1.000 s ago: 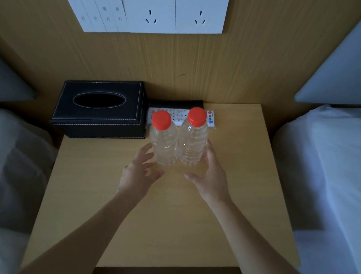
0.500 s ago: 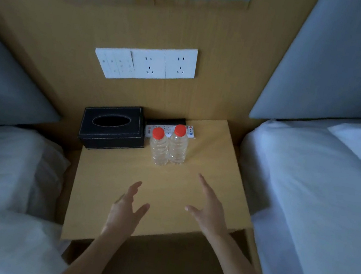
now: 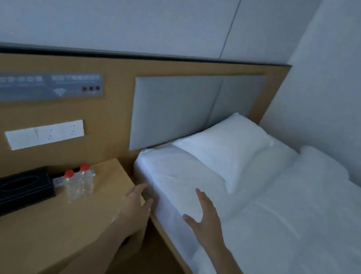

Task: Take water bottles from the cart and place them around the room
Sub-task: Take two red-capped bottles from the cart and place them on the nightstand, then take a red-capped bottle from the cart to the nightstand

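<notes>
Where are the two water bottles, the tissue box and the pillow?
water bottles [image 3: 78, 183]: head view, on the clear bodies.
tissue box [image 3: 20, 191]: head view, on its black top.
pillow [image 3: 223, 148]: head view, on its white middle.

Wi-Fi symbol on wall plaque [image 3: 37, 86] (lettering blurred)

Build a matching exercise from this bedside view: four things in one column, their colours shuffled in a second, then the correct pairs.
Things:
1. tissue box
2. bottle caps
3. pillow
4. nightstand

Colours:
A. white
B. light wood
C. black
D. red

Pairs: 1-C, 2-D, 3-A, 4-B
</notes>
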